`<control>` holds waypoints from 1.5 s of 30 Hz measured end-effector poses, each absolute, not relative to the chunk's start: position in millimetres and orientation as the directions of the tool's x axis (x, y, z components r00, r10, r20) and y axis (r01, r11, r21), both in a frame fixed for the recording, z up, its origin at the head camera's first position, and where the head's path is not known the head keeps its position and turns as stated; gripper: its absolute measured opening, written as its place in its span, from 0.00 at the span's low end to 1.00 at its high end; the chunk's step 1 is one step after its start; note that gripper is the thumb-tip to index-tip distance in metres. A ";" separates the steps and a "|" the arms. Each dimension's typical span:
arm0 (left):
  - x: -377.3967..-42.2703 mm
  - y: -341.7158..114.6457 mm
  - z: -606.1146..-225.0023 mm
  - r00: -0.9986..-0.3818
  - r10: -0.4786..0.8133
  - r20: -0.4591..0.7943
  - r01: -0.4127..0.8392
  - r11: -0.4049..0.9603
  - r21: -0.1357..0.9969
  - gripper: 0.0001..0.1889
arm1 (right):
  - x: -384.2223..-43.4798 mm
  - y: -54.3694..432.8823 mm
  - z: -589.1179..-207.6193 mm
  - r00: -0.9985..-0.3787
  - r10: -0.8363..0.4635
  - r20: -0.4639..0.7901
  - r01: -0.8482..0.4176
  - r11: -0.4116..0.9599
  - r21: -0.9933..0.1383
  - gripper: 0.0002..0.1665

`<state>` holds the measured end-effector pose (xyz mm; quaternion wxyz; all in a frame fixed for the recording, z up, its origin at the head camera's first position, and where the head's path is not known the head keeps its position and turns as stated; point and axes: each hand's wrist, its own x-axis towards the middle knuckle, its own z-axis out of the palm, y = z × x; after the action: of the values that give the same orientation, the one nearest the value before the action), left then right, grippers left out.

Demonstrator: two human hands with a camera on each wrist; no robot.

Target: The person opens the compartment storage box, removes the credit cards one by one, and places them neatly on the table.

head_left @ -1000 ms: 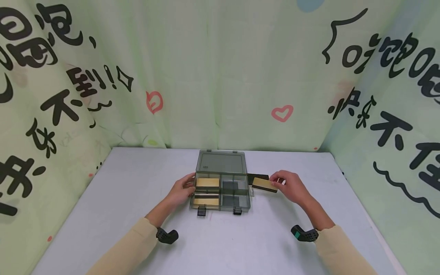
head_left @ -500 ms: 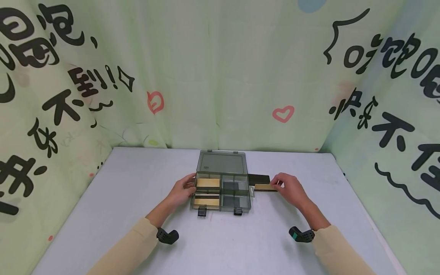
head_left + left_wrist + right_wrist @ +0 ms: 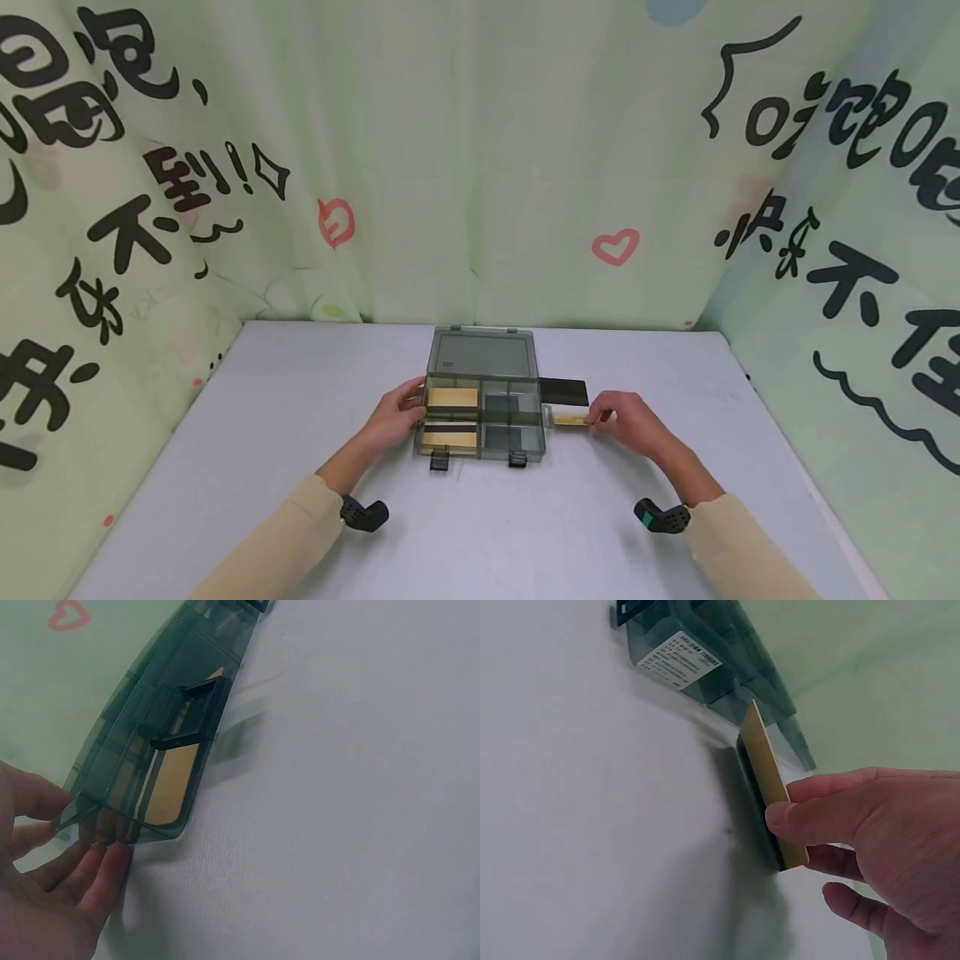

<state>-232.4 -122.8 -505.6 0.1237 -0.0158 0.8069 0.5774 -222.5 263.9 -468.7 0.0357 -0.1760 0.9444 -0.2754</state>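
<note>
A smoky-grey, see-through compartment box (image 3: 513, 442) lies with its lid (image 3: 483, 353) raised at the back. My left hand (image 3: 393, 417) holds the box's left side, its thumb and fingers around the corner in the left wrist view. Tan pieces with dark stripes (image 3: 453, 397) fill the two left compartments. To the right of the box, my right hand (image 3: 624, 421) pinches a thin tan card with a dark band along one edge (image 3: 763, 757) between thumb and fingers. The card stands tilted on its long side, close over the table. A flat black card (image 3: 564, 392) lies just behind it.
The white table (image 3: 480, 533) is ringed by pale green curtains (image 3: 480, 167) with black lettering. Two dark latches (image 3: 439, 460) stick out at the box's front. A printed white label (image 3: 679, 660) is on the box's right side.
My right hand has come slightly toward me with the tan card, which has turned from showing its broad face to a narrow sliver. The left hand and box stay in place.
</note>
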 end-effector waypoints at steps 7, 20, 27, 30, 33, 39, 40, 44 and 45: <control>-233.9 -123.2 -506.0 -0.968 0.112 -0.223 -0.175 0.332 0.927 0.29 | -220.0 260.1 -480.1 -0.939 -0.334 -0.076 -0.250 0.820 -0.515 0.07; -234.3 -123.0 -504.8 -0.970 0.112 -0.215 -0.166 0.338 0.926 0.30 | -224.4 263.3 -486.9 -0.957 -0.280 -0.074 -0.215 0.858 -0.466 0.25; -235.2 -123.3 -506.4 -0.970 0.115 -0.215 -0.166 0.333 0.928 0.29 | -228.8 260.7 -486.2 -0.959 -0.256 -0.122 -0.174 0.870 -0.462 0.25; -235.2 -123.4 -506.1 -0.970 0.114 -0.213 -0.164 0.337 0.927 0.29 | -229.6 260.0 -485.3 -0.956 -0.260 -0.134 -0.172 0.869 -0.464 0.24; -235.0 -122.8 -506.0 -0.971 0.114 -0.210 -0.161 0.341 0.926 0.29 | -229.4 259.9 -485.6 -0.957 -0.253 -0.143 -0.159 0.868 -0.471 0.23; -234.3 -122.9 -505.5 -0.973 0.115 -0.202 -0.154 0.332 0.931 0.29 | -229.4 260.1 -487.5 -0.958 -0.247 -0.144 -0.152 0.867 -0.475 0.24; -234.4 -123.1 -505.4 -0.973 0.117 -0.200 -0.152 0.330 0.932 0.29 | -229.5 260.2 -487.2 -0.958 -0.249 -0.141 -0.156 0.867 -0.473 0.24; -234.7 -123.2 -505.5 -0.973 0.120 -0.199 -0.151 0.327 0.933 0.30 | -230.2 260.2 -483.1 -0.961 -0.252 -0.112 -0.170 0.861 -0.479 0.25; -234.9 -123.1 -505.6 -0.973 0.121 -0.199 -0.150 0.328 0.933 0.30 | -230.7 260.1 -481.7 -0.963 -0.250 -0.101 -0.172 0.857 -0.485 0.25</control>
<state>-234.9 -123.1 -505.6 0.1168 -0.0089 0.8066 0.5794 -230.7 260.1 -481.7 0.0803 -0.1101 0.9603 -0.2434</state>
